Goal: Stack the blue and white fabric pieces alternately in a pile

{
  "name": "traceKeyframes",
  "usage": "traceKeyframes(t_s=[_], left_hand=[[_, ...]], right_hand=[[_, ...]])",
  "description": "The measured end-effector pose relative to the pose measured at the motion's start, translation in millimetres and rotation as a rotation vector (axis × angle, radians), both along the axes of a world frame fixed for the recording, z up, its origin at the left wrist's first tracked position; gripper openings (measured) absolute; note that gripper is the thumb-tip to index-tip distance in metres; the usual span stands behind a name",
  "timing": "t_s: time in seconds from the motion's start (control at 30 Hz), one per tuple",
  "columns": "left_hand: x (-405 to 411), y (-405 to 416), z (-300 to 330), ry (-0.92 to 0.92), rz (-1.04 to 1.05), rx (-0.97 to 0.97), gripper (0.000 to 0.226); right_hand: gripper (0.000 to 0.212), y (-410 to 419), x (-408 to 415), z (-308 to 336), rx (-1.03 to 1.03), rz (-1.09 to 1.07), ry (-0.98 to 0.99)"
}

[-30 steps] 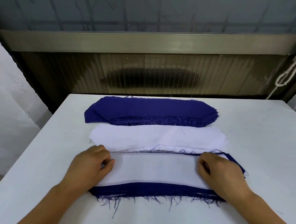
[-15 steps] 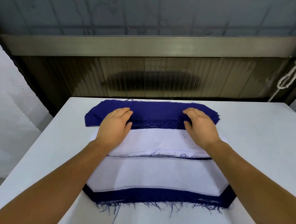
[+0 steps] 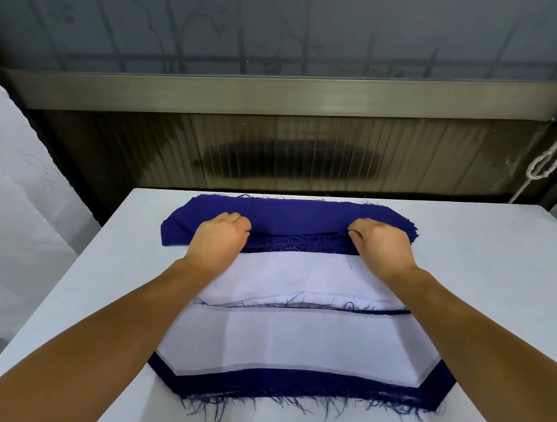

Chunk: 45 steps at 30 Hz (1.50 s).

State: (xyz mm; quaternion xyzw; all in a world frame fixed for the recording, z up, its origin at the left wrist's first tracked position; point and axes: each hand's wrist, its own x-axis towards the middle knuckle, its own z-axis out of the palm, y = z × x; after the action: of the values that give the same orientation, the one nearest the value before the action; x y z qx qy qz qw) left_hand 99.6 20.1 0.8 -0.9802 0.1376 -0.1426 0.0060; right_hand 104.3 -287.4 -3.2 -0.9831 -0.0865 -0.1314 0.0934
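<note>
Both hands were at the far blue stack [image 3: 290,216]: the left hand [image 3: 219,236] and right hand [image 3: 380,244] each pinched its top piece along the near edge. Nearer on the bench [image 3: 498,259] lay the white stack [image 3: 299,275], then the mixed pile [image 3: 294,343], white on top. Judged step: taking a blue piece. Next it needed lifting free alone, then laying squarely on the pile.

Fingertips [image 3: 354,232] tucked into blue stack [image 3: 303,212]

No readable text, labels, brands or numbers anywhere in view.
</note>
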Motion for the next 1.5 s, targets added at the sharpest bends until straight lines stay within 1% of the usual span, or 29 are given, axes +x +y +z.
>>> traceKeyframes(t_s=[0.1, 0.2, 0.3, 0.37, 0.43, 0.53, 0.67, 0.83, 0.9, 0.97, 1.0, 1.03, 1.13, 1.2, 1.23, 1.3, 1.33, 1.4, 1.47, 1.5], left_hand=[[0, -1, 4, -0.009, -0.001, -0.046, 0.018], [-3, -3, 8, -0.032, -0.007, -0.083, 0.013], [-6, -2, 8, -0.088, -0.004, -0.141, 0.012], [-7, 1, 7, -0.099, -0.018, -0.192, 0.021], [-8, 3, 5, -0.076, -0.049, -0.164, 0.031], [-10, 5, 4, -0.098, -0.081, -0.119, 0.023], [-17, 4, 9, -0.142, -0.083, -0.192, 0.015], [-44, 7, 24, -0.143, -0.085, -0.19, 0.009], [-63, 10, 34, -0.189, -0.119, -0.161, 0.011], [-82, 15, 44, -0.202, -0.175, -0.141, 0.014], [-91, 18, 48, -0.171, -0.206, -0.14, 0.014], [-99, 22, 52, -0.102, -0.229, -0.149, 0.013], [-115, 35, 63, 0.227, -0.247, -0.163, 0.014], [-118, 41, 69, 0.487, -0.236, -0.228, 0.014], [-117, 41, 71, 0.598, -0.233, -0.281, 0.015], [-115, 41, 76, 0.735, -0.223, -0.327, 0.017], [-113, 40, 77, 0.765, -0.215, -0.318, 0.016], [-110, 39, 78, 0.754, -0.197, -0.297, 0.015], [-107, 38, 79, 0.651, -0.17, -0.298, 0.014], [-106, 38, 80, 0.552, -0.15, -0.301, 0.014]], right_hand=[[0.019, 2, -2, -3, 0.015, -0.012, -0.053], [0.012, 4, -6, -3, 0.074, -0.018, -0.119], [0.006, 5, -8, -1, 0.145, 0.031, -0.172], [0.008, 4, -8, -1, 0.201, 0.077, -0.144], [0.014, 3, -10, -3, 0.24, 0.107, -0.102], [0.012, 1, -14, -6, 0.292, 0.096, -0.093], [0.007, 0, -22, -3, 0.367, 0.033, -0.115], [0.007, -5, -50, 16, 0.317, 0.086, -0.115], [0.009, -11, -70, 25, 0.332, 0.089, -0.068], [0.011, -16, -90, 32, 0.375, 0.109, 0.021], [0.013, -19, -99, 36, 0.389, 0.131, 0.067], [0.014, -21, -107, 39, 0.399, 0.151, 0.112], [0.019, -27, -126, 48, 0.441, 0.206, 0.291], [0.018, -29, -130, 51, 0.466, 0.235, 0.447], [0.017, -30, -131, 52, 0.453, 0.244, 0.504], [0.015, -28, -130, 53, 0.374, 0.248, 0.558], [0.016, -26, -128, 54, 0.315, 0.248, 0.57], [0.015, -22, -125, 56, 0.216, 0.239, 0.557], [0.012, -17, -122, 59, 0.203, 0.211, 0.456], [0.011, -15, -122, 61, 0.228, 0.191, 0.361]])
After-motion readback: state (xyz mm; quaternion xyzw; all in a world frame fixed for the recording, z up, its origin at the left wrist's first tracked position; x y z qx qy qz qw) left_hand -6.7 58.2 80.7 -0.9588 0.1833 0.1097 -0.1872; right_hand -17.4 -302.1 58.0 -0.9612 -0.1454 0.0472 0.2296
